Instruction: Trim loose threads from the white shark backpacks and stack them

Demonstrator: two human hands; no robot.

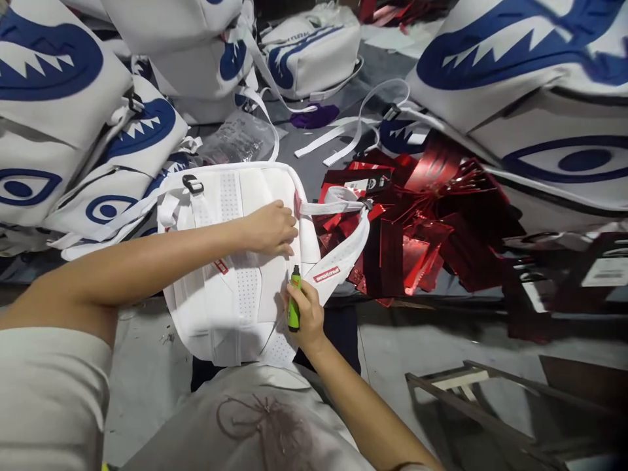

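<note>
Head view: white backpacks with blue eye prints (520, 85) are piled all around, apparently finished or waiting. One white backpack (235, 261) lies back-up on the person's lap, seemingly mid-check. The left hand (269, 229) presses flat on its back panel, fingers together. The right hand (307, 317) grips a green lighter (294, 297) upright at the strap, no flame visible.
</note>
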